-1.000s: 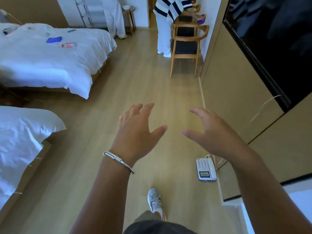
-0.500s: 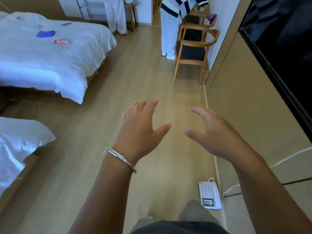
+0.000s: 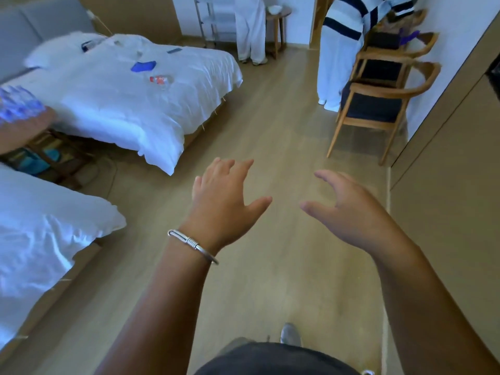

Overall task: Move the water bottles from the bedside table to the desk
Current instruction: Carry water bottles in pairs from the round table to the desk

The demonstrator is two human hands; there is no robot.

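Several clear water bottles (image 3: 16, 105) stand blurred at the far left edge on a round wooden bedside table (image 3: 32, 125) between the two beds. Another bottle with a red label (image 3: 161, 79) lies on the far bed's white cover. My left hand (image 3: 227, 196), with a silver bracelet on its wrist, is held out over the wooden floor with fingers spread and holds nothing. My right hand (image 3: 349, 207) hovers beside it, fingers loosely bent, also empty. Both hands are well to the right of the table. The desk is mostly hidden behind a person at the top right.
Two white beds, the far bed (image 3: 130, 104) and the near bed (image 3: 40, 239), fill the left side. Two wooden chairs (image 3: 378, 104) stand at the right by a tan wall panel (image 3: 446, 185). A person in a striped top (image 3: 343, 50) and another in white (image 3: 250, 28) stand at the back.
The view has swung left: the bedside table with its bottles has come into sight, the phone on the floor has dropped out of view. Both hands stay empty and spread.
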